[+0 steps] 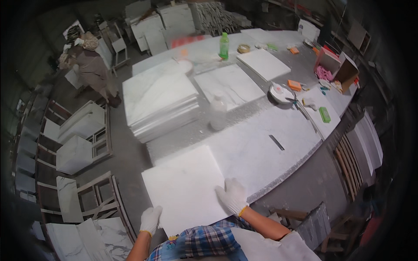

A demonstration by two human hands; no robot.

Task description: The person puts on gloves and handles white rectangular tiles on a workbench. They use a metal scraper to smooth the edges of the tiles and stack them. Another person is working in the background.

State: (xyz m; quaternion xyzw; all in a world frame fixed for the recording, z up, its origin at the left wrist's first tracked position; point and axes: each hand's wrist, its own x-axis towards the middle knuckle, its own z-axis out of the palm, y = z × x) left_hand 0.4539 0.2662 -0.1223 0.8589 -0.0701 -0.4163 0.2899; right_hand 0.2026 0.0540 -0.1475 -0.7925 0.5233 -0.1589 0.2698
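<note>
A large white marble tile (183, 185) lies in front of me, its near corner at my waist and its far part over the table's near left corner. My left hand (151, 220), in a white knit glove, grips the tile's left edge near the bottom. On the opposite edge is my right hand (233, 196), gloved the same way, with its fingers around the edge. Both hands' undersides are hidden. Just past the tile stands a stack of white marble tiles (156, 93). A clear plastic bottle (218, 113) is beside that stack.
On the long table (261, 143) lie a dark flat scraper (276, 142), a round bowl (282, 93), separate tiles (263, 64), a green bottle (224, 46) and an open cardboard box (345, 71). Slab racks (109, 130) line the floor at left, where another person (92, 67) bends.
</note>
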